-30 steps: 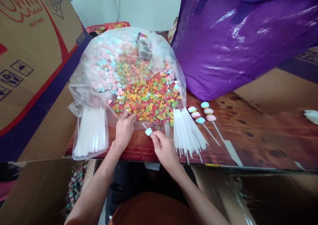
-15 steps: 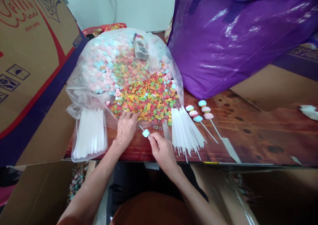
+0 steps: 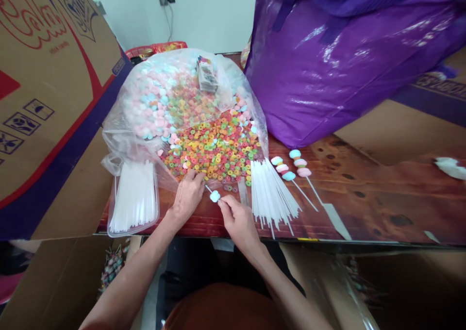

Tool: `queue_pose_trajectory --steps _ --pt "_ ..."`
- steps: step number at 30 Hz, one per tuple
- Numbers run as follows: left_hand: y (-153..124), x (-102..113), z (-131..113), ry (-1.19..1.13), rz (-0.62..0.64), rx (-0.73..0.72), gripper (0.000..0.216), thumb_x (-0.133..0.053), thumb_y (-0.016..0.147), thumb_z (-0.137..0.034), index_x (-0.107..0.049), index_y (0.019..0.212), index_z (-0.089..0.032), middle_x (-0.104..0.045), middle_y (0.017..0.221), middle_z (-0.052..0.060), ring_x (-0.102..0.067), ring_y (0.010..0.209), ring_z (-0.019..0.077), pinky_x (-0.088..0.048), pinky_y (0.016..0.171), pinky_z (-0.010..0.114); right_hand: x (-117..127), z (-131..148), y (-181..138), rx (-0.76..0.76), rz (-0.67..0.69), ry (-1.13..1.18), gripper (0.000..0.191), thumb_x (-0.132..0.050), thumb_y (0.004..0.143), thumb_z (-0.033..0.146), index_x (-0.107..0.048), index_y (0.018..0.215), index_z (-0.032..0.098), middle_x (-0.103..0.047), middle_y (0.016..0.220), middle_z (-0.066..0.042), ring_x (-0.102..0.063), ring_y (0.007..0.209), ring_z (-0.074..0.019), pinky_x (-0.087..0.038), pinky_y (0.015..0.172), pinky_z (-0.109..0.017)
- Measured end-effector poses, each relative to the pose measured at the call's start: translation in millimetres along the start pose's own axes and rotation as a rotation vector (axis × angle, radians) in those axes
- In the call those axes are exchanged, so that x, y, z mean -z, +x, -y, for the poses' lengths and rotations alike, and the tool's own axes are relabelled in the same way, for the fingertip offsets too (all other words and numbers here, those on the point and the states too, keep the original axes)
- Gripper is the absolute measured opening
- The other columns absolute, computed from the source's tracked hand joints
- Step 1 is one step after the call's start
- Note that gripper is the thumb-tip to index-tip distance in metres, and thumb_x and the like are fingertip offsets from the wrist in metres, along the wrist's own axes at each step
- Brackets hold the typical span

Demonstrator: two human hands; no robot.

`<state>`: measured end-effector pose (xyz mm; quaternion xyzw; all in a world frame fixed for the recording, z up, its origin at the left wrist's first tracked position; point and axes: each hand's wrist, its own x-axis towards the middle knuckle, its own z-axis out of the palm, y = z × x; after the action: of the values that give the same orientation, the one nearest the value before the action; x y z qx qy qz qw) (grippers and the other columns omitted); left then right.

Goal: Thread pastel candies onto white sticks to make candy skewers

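Note:
My right hand (image 3: pixel 236 217) pinches a thin white stick (image 3: pixel 208 189) that carries one pale blue candy (image 3: pixel 214 196). My left hand (image 3: pixel 188 194) lies at the near edge of a heap of small coloured ring candies (image 3: pixel 214 148), its fingers closed among them beside the stick's tip. The rings spill from an open clear plastic bag (image 3: pixel 171 97) that also holds pink and blue candies. Right of my hands lies a loose fan of white sticks (image 3: pixel 271 191), and beyond it two finished skewers (image 3: pixel 291 167) with stacked candies.
A clear packet of white sticks (image 3: pixel 134 199) lies at the left on the brown table (image 3: pixel 364 194). A big purple bag (image 3: pixel 338 58) stands at the back right. Cardboard boxes (image 3: pixel 43 87) rise at the left. A small printed pack (image 3: pixel 207 74) sits inside the plastic bag.
My left hand has slid a little right along the ring pile, closer to the stick's tip. My right hand keeps the stick with the blue candy almost where it was.

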<state>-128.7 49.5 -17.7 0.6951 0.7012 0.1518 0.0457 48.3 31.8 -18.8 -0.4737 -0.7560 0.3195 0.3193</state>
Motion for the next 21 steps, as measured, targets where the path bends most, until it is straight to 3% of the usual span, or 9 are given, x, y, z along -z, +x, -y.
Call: queue_pose_trajectory --steps 6,10,15,21 --pt "0 -3 3 -0.186 -0.08 0.025 0.023 -0.046 0.092 -0.01 -0.066 0.102 -0.015 -0.062 0.102 0.012 -0.062 0.094 0.0235 -0.052 0.085 0.036 0 -1 0 -0.012 -0.005 -0.01 0.03 -0.042 0.098 0.03 -0.064 0.081 0.018 -0.06 0.061 0.0 -0.05 0.049 -0.0131 -0.036 0.054 -0.024" --pt "-2 6 3 -0.691 -0.095 0.21 0.011 -0.058 0.087 -0.022 -0.065 0.093 -0.016 -0.066 0.092 0.006 -0.061 0.082 0.0177 -0.05 0.079 0.031 1 0 1 -0.026 -0.002 0.019 0.028 -0.042 0.097 0.029 -0.064 0.084 0.019 -0.062 0.062 0.0 -0.054 0.051 -0.0143 -0.039 0.055 -0.024" --pt "-11 22 0 -1.308 0.035 0.417 0.032 -0.074 0.076 -0.042 -0.067 0.09 -0.014 -0.063 0.073 0.0 -0.053 0.064 0.01 -0.045 0.066 0.024 4 4 0 -0.045 0.016 0.118 0.027 -0.044 0.098 0.03 -0.066 0.088 0.02 -0.063 0.064 0.0 -0.058 0.056 -0.015 -0.043 0.056 -0.023" --pt "-17 23 0 -1.469 0.068 0.476 0.038 -0.082 0.069 -0.043 -0.068 0.089 -0.014 -0.063 0.071 -0.001 -0.054 0.064 0.0088 -0.044 0.065 0.023 5 6 0 -0.027 0.016 0.147 0.027 -0.044 0.099 0.03 -0.067 0.089 0.02 -0.066 0.069 -0.002 -0.06 0.059 -0.0149 -0.044 0.055 -0.022"
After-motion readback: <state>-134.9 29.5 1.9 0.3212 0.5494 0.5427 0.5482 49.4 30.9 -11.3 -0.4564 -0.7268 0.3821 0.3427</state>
